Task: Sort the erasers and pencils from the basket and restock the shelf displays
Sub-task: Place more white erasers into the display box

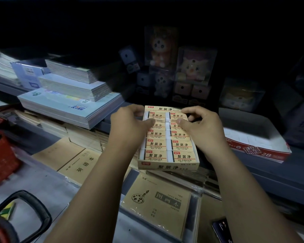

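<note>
A tan eraser display box (168,166) lies on stacked notebooks in the middle of the view, filled with two columns of 2B erasers (155,144) in cream sleeves. My left hand (130,121) reaches over its far left part, fingers and thumb curled round an eraser in the far rows. On the far right part, my right hand (198,123) pinches another eraser between thumb and fingers. A red basket (0,158) stands at the left edge, its contents hidden.
A red and white 2B eraser box (260,146), partly filled, sits to the right on the grey shelf. Brown exercise books (158,202) lie in front, pale notebook stacks (72,106) at the left, boxed plush toys (191,67) in the dark behind. A black basket handle (33,206) is bottom left.
</note>
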The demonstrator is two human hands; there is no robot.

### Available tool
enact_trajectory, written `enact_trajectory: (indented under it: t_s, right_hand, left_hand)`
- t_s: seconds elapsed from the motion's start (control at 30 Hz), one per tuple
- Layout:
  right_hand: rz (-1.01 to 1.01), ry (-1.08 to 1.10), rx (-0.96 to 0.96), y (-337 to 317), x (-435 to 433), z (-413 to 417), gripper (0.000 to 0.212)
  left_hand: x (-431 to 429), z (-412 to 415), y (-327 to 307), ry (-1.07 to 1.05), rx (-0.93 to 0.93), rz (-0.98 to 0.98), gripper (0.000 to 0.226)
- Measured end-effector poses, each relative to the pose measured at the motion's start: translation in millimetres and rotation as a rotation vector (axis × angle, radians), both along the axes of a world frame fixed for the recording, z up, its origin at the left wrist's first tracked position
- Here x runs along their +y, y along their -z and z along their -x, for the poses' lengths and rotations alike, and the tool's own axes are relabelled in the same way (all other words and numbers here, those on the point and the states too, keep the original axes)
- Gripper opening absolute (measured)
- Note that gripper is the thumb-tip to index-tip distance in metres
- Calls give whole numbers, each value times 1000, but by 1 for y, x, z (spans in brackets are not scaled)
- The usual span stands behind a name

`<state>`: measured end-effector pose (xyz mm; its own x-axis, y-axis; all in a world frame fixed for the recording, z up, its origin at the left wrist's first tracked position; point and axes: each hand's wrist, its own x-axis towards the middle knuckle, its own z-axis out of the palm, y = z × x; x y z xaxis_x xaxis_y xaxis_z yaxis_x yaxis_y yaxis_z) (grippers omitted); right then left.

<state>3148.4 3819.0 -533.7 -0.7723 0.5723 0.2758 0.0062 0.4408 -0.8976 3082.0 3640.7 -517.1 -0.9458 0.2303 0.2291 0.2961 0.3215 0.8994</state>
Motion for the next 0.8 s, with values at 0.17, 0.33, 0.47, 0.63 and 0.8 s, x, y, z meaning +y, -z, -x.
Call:
enact_trajectory:
  t_s: [0.17,0.33,0.47,0.63,0.8]
  right_hand:
    - [106,6,-26,-3,1,-1,31]
    - [166,0,-38,-5,0,-2,31]
    - [166,26,-47,-5,-1,0,27]
    - [129,65,-58,-6,-4,3,33]
    - [104,109,-67,-9,-7,4,27]
  left_hand:
    - [3,8,5,-41,-87,-21,23]
    - [2,12,7,-3,-113,-46,14]
    - [0,13,7,29,-123,-58,15]
    - [-8,10,6,112,-170,-131,17]
    - [-12,0,4,183,-214,-165,24]
